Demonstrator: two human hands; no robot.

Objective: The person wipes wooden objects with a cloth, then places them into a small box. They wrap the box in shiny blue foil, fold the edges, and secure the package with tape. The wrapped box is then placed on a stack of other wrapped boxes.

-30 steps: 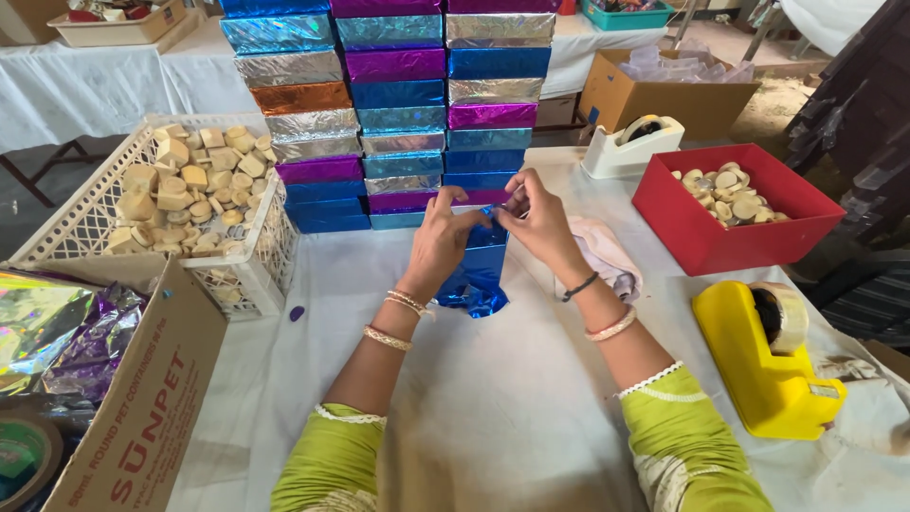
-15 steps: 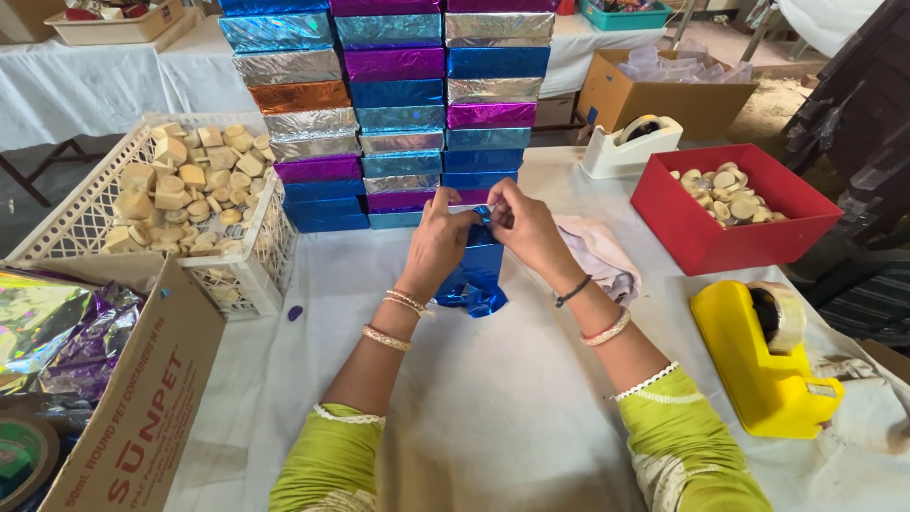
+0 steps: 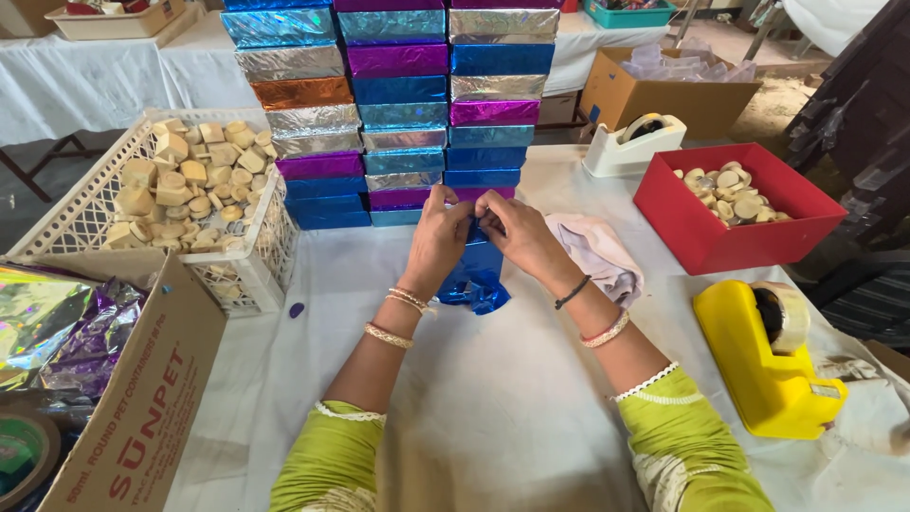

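Centre of frame: the left hand (image 3: 438,239) and right hand (image 3: 517,232) pinch the top of a blue foil wrapper (image 3: 479,270) on the white table (image 3: 493,398), fingers closed on the foil. Compared with a second ago, the hands have drawn closer together and the foil top is gathered tighter, suggesting the fold is nearly closed. Just behind stands a stack of foil-wrapped boxes (image 3: 398,104). Right of frame: a yellow tape dispenser (image 3: 768,365) and red tray (image 3: 735,204). Left: a white basket (image 3: 180,204) of pale blocks.
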